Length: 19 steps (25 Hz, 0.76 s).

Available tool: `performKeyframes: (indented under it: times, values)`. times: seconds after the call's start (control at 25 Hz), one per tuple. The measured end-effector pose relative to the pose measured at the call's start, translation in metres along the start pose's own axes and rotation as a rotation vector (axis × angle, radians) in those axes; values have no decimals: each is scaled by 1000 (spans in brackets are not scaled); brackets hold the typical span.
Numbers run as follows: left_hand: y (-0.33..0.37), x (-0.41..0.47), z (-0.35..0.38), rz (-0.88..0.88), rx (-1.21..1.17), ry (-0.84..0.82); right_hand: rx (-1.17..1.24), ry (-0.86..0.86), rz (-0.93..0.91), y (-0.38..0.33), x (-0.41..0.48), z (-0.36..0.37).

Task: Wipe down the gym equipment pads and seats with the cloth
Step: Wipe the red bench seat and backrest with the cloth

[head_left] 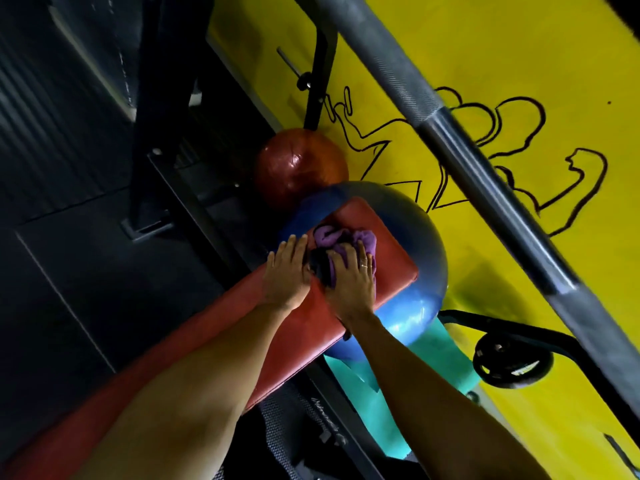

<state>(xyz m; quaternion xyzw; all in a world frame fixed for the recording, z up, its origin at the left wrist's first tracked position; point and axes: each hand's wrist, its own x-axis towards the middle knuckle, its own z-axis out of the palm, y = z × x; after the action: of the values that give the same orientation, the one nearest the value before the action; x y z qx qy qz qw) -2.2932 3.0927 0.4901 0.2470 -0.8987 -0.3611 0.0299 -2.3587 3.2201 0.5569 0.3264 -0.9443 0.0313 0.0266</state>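
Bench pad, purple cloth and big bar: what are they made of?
The red bench pad looks like smooth vinyl or leatherette over padding: slight sheen, rounded corners. The purple cloth seems soft towelling or microfibre: it bunches in fuzzy folds. The barbell looks like grey metal: rough knurled grip, then a smooth shiny section.

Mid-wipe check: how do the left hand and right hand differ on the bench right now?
The left hand lies flat on the bare red bench pad, while the right hand rests on the purple cloth. The left hand's fingers lie straight on the pad beside the cloth; the right hand's fingers spread over the bunched cloth, pressing it down. Both hands sit side by side near the pad's far end, arms stretched out.
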Motion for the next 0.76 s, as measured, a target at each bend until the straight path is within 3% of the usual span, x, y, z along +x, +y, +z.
performKeyframes:
  times: [0.16, 0.36, 0.76]
  values:
    - [-9, -28, -35, -30, 137, -121, 41, -174, 59, -12, -4, -23]
    - [-31, -84, -89, -158, 117, -185, 118, -412, 102, -33, -16, -50]
    - [-59, -183, -193, -444, 144, -25, 143, -534, -284, -124, -38, -86]
